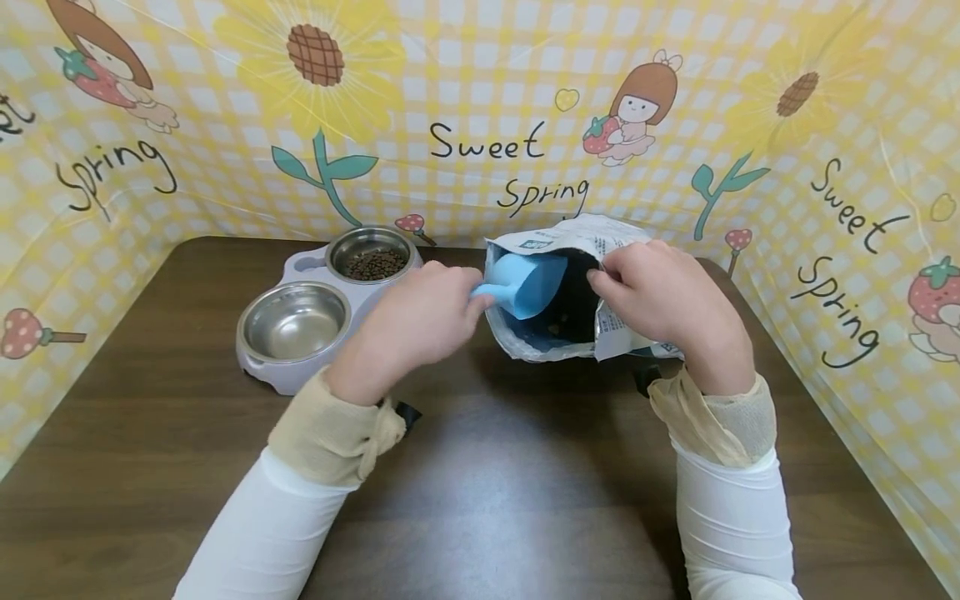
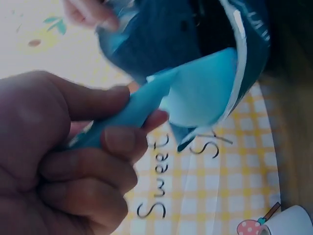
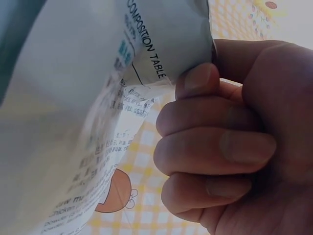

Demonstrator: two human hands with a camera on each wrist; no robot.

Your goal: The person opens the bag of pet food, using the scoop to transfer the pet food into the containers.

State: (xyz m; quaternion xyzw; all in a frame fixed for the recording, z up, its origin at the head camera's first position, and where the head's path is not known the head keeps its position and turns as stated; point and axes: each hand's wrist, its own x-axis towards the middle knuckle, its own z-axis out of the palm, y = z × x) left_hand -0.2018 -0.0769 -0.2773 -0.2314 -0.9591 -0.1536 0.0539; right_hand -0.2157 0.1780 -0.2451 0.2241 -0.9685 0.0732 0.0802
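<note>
My left hand (image 1: 423, 312) grips the handle of a light blue scoop (image 1: 531, 283), whose bowl sits in the mouth of a white printed bag (image 1: 622, 333). In the left wrist view, thumb and curled fingers wrap the scoop's handle (image 2: 137, 105). Whether the scoop holds anything cannot be seen. My right hand (image 1: 671, 292) pinches the edge of the bag's opening between thumb and forefinger. Up close in the right wrist view, the bag (image 3: 161, 34) carries the words "composition table". The bag's inside is dark, with a few small bits near the lower lip.
Left of the bag stands a pale lavender double feeder (image 1: 277, 379). Its rear metal bowl (image 1: 367, 237) contains brown kibble (image 1: 377, 266); the front metal bowl (image 1: 296, 321) has none. A yellow checked cloth (image 1: 480, 100) walls the brown table (image 1: 480, 500) at the back and sides.
</note>
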